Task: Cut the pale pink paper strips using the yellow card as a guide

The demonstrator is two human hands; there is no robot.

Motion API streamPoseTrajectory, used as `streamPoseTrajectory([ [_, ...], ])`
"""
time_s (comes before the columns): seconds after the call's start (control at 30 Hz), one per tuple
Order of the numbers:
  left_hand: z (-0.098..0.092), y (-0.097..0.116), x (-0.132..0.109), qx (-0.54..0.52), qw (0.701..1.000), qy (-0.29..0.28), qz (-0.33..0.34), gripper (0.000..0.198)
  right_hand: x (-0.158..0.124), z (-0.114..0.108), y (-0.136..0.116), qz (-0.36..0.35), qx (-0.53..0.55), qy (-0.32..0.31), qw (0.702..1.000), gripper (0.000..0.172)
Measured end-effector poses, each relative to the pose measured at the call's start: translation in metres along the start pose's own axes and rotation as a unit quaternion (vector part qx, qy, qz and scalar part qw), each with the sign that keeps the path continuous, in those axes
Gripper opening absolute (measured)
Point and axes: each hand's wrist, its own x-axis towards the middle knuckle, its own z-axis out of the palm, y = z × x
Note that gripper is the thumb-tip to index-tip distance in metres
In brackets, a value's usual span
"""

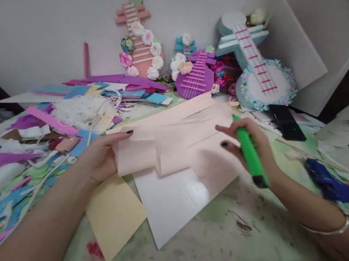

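My left hand (pixel 101 157) grips the left edge of a pale pink craft sheet (pixel 172 148), thumb on top and fingers underneath. The sheet has a stepped lower edge and is raised over a glossy white board (pixel 168 197). In my right hand (pixel 250 136) is a green utility knife (pixel 249 154), its black end toward me. The index finger of that hand points toward the sheet's right part, where a thin line shows. Another pale pink strip (pixel 171 112) lies behind the sheet. A cream square (pixel 116 214) lies below my left wrist.
Colourful scraps (pixel 13 200) and white shredded strands (pixel 79 112) crowd the left. Decorated lute-shaped models, one pink (pixel 141 58), one purple (pixel 195 74) and one pale blue (pixel 265 76), stand at the back. A phone (pixel 286 122) and blue glue gun (pixel 342 187) lie right.
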Motion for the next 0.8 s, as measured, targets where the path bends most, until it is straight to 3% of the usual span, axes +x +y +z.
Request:
streamPoseTrajectory([
  [0.1, 0.002, 0.001, -0.002, -0.025, 0.999, 0.008, -0.037, 0.03, 0.007, 0.017, -0.009, -0.011, -0.049, -0.173, 0.984, 0.032],
  [0.2, 0.002, 0.002, -0.004, -0.046, 0.998, 0.007, -0.039, 0.027, 0.019, 0.039, -0.008, -0.003, -0.032, -0.26, 0.965, 0.031],
  [0.37, 0.0, 0.0, -0.002, -0.055, 0.998, -0.007, -0.033, 0.029, 0.036, 0.066, 0.013, 0.033, 0.041, -0.263, 0.963, 0.034],
  [0.57, -0.002, 0.001, -0.002, -0.049, 0.998, -0.031, -0.038, 0.037, 0.052, 0.07, 0.022, -0.004, 0.127, -0.202, 0.971, 0.034],
  [0.67, -0.005, 0.001, -0.003, -0.039, 0.997, -0.042, -0.05, 0.039, 0.054, 0.069, 0.019, -0.016, 0.158, -0.244, 0.957, 0.038],
  [0.8, -0.008, 0.0, -0.001, -0.027, 0.997, -0.045, -0.055, 0.04, 0.042, 0.071, 0.014, -0.047, 0.102, -0.299, 0.948, 0.038],
])
